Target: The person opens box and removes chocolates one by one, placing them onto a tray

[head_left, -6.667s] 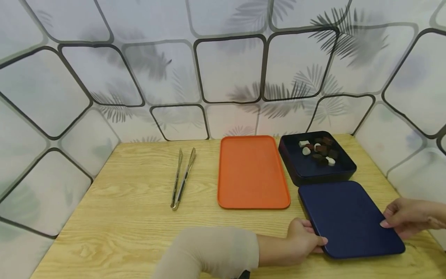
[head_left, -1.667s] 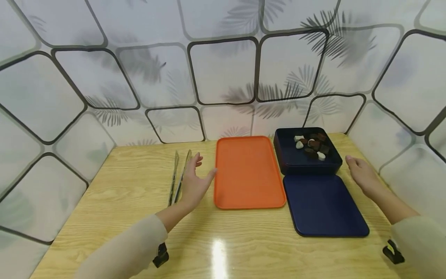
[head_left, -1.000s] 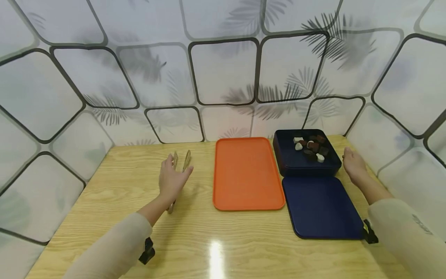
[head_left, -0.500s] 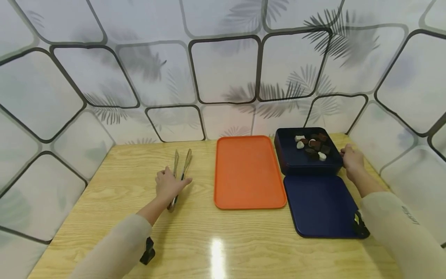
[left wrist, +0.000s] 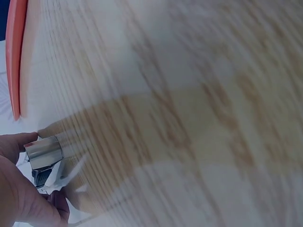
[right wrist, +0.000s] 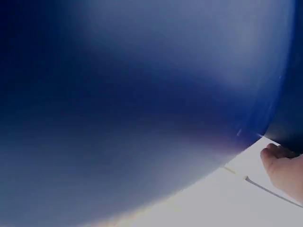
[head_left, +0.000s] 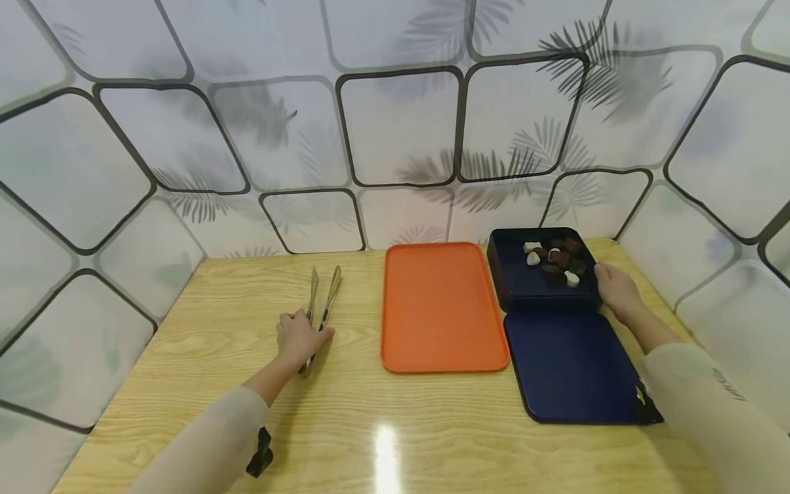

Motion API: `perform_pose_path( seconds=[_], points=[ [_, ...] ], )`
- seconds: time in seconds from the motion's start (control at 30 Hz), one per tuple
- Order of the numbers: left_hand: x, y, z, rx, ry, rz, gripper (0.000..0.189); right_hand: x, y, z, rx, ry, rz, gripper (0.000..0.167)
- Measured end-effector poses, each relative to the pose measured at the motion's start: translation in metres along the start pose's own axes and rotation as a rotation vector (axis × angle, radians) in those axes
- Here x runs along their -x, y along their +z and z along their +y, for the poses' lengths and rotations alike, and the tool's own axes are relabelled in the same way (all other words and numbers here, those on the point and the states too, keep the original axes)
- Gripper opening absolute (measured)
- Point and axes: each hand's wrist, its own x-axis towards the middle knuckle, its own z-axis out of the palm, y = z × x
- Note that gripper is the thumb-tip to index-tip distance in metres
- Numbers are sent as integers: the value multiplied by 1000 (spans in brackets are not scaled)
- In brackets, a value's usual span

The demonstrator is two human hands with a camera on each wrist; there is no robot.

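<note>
Metal tongs [head_left: 327, 302] lie on the table at the left, their two arms spread apart. Over their lower half is my left hand [head_left: 300, 337], thumb to the right and fingers to the left; the left wrist view shows the tongs' hinge end between thumb and fingers, with a gap on the finger side. At the far right, my right hand [head_left: 620, 291] touches the right wall of a dark blue box [head_left: 512, 281] with its fingertips. Several small brown and white pieces [head_left: 558, 261], like chocolates, lie on the box. A flat dark blue lid [head_left: 574, 367] lies in front of it.
An orange tray [head_left: 441, 309] lies between the tongs and the box, close to the box's left side. Patterned fabric walls [head_left: 401, 130] enclose the wooden table [head_left: 234, 309] at the back and both sides.
Both hands have let go of the lid, which now lies flat before the box. My left hand has moved left onto the tongs; my right hand has come against the box's right wall.
</note>
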Motion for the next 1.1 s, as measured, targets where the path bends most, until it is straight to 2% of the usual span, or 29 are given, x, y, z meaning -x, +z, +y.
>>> perform_pose_path(
  seconds=[0.1, 0.17, 0.23, 0.4, 0.6, 0.73, 0.83, 0.93, 1.0, 1.07, 1.1],
  points=[
    [1, -1, -1, 17, 16, -12, 61, 2, 0, 2, 165, -164, -24, 59],
    [2, -1, -2, 32, 19, -21, 61, 5, 1, 2, 209, -232, -47, 60],
    [2, -1, -2, 52, 21, -28, 61, 7, 1, 3, 215, -264, -87, 64],
    [3, -2, -3, 83, 21, -50, 60, 14, 1, 5, 233, -275, -174, 82],
    [1, -2, -2, 100, 21, -44, 52, 18, -1, 5, 355, -276, -189, 90],
    [-1, -2, -1, 95, 29, -34, 50, 18, -3, 4, 397, -260, -201, 92],
    [1, -1, -2, 14, 81, -17, 46, 17, -4, 5, 434, -265, -188, 93],
    [3, 1, -5, -228, 218, 38, 41, 16, -5, 5, 479, -276, -166, 94],
    [3, 4, -7, -343, 273, 88, 40, 15, -5, 6, 500, -285, -151, 94],
    [3, 7, -10, -420, 299, 118, 40, 13, -5, 6, 515, -289, -143, 95],
    [3, 8, -11, -408, 288, 120, 41, 13, -5, 6, 524, -292, -138, 95]
  ],
)
